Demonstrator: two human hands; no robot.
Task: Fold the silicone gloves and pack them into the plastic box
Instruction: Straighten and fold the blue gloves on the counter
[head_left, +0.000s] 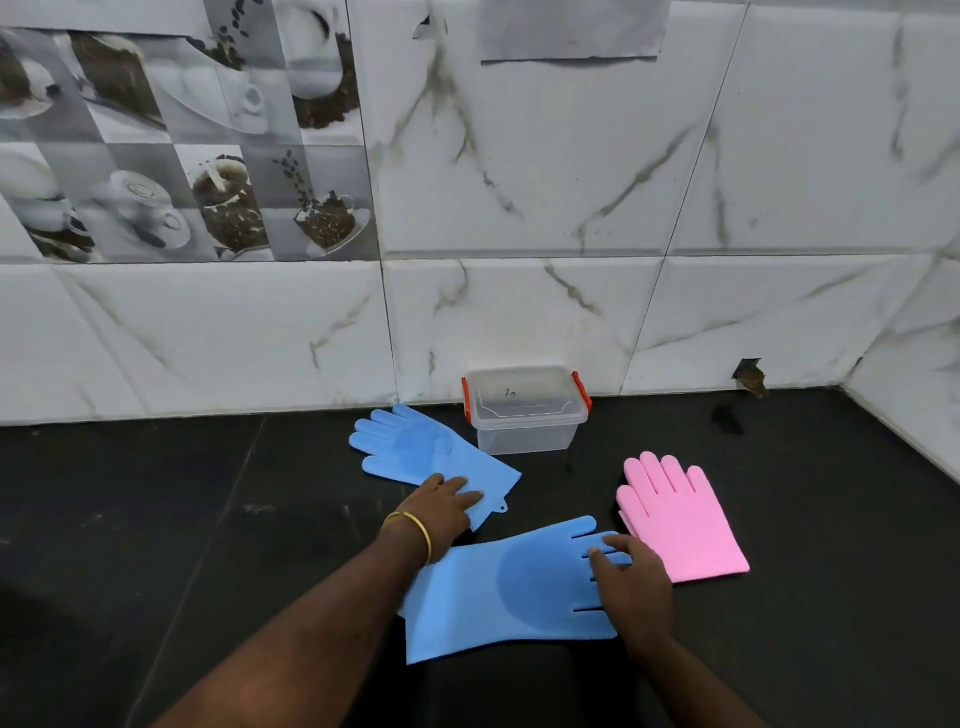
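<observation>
Both bare forearms are extended forward. The left hand (445, 506) is laid flat, palm down, fingers spread slightly, a gold bangle (415, 530) worn at its wrist. The right hand (631, 577) is pressed palm down, fingers pointed inward.

There was only one view, from a wide-angle camera on the person's head. It looked forward and down over the black counter (156, 519) toward the tiled wall (519, 208). Both forearms entered from the bottom edge, so the hands were near the camera. The wall filled the upper half, and its lines curved near the edges.
</observation>
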